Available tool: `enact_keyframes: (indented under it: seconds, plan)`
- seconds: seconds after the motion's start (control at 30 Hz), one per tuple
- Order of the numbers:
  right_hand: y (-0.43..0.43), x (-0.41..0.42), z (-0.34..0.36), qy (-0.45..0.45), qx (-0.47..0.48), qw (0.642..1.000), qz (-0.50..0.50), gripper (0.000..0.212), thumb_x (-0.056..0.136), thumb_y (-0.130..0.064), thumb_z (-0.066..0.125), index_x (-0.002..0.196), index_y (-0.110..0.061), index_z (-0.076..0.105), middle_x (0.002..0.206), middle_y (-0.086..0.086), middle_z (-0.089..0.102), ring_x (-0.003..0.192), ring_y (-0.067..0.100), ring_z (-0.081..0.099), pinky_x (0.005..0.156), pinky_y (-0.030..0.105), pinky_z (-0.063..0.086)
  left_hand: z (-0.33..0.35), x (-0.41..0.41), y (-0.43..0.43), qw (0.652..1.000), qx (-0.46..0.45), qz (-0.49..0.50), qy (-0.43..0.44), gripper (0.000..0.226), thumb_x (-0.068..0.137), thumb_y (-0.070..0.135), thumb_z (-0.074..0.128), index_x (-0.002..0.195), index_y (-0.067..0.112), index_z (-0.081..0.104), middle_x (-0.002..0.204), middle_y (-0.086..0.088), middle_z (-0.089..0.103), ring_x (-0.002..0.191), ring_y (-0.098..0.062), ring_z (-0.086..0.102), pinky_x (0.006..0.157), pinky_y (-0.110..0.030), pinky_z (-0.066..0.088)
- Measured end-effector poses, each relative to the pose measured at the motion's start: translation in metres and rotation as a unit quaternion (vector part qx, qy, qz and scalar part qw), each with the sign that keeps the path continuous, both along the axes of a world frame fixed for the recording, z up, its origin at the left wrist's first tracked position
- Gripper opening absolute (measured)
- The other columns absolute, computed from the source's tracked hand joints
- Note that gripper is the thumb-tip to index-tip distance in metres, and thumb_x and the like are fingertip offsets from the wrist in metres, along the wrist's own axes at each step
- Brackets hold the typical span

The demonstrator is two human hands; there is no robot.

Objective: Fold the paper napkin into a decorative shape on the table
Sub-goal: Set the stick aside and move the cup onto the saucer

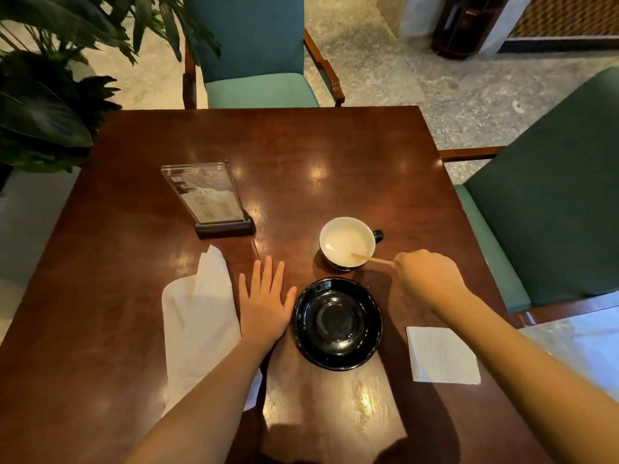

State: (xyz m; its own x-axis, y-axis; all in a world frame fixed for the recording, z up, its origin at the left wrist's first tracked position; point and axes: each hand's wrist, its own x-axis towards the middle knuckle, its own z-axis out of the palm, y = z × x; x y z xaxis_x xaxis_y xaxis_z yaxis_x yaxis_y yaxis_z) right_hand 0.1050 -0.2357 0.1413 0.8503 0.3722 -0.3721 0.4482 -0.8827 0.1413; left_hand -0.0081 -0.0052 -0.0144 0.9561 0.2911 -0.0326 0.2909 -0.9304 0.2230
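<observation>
acrylic sign stand (209,195), print too small to read

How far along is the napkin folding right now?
Little looks done: the large napkin lies loosely creased, the small napkin flat. The right hand holds a stir stick in the cup; the left hand rests flat. The shaping remains.

Two white paper napkins lying on the dark wooden table (134,195).

The long napkin (197,316) is lying at lower left of the frame, loosely folded lengthwise into a tall, rumpled strip, its pointed top aiming toward the upper frame and its lower end disappearing under the forearm. The small napkin (442,354) is sitting flat at lower right of the frame, folded into a neat square, slightly rotated, its edges crisp and nothing resting on it.
</observation>
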Motion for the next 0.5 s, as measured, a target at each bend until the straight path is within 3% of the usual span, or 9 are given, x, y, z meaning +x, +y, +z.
enact_keyframes:
  seconds: [0.23, 0.37, 0.5]
  plan:
    - [-0.013, -0.034, 0.01, -0.031, 0.05, 0.996, -0.071, 0.013, 0.093, -0.009, 0.049, 0.09, -0.012, 0.061, 0.071, 0.002, 0.054, 0.063, 0.024, 0.06, 0.062, 0.032, 0.056, 0.0, 0.0, 0.001, 1.0, 0.007, 0.0, 0.011, 0.059, 0.095, 0.051, 0.02, 0.144, 0.019, 0.03, 0.15, -0.012, 0.032, 0.141, -0.031, 0.025, 0.113, -0.053, 0.022]
    - [-0.004, -0.035, 0.005, -0.077, 0.095, 0.99, -0.067, 0.015, 0.093, -0.007, 0.044, 0.09, -0.009, 0.059, 0.073, 0.003, 0.048, 0.064, 0.026, 0.049, 0.055, 0.03, 0.039, 0.002, 0.004, 0.0, 0.999, 0.001, 0.009, 0.031, 0.062, 0.092, 0.053, 0.016, 0.144, 0.02, 0.028, 0.151, -0.011, 0.03, 0.141, -0.031, 0.024, 0.113, -0.053, 0.018]
    - [-0.003, -0.046, -0.01, -0.057, 0.113, 0.988, -0.092, 0.022, 0.098, -0.014, 0.038, 0.097, -0.007, 0.059, 0.088, 0.011, 0.063, 0.08, 0.033, 0.062, 0.059, 0.032, 0.039, -0.001, 0.007, 0.002, 0.998, 0.001, 0.009, 0.056, 0.061, 0.094, 0.053, 0.018, 0.147, 0.024, 0.012, 0.158, -0.006, 0.01, 0.145, -0.026, 0.005, 0.116, -0.05, 0.004]
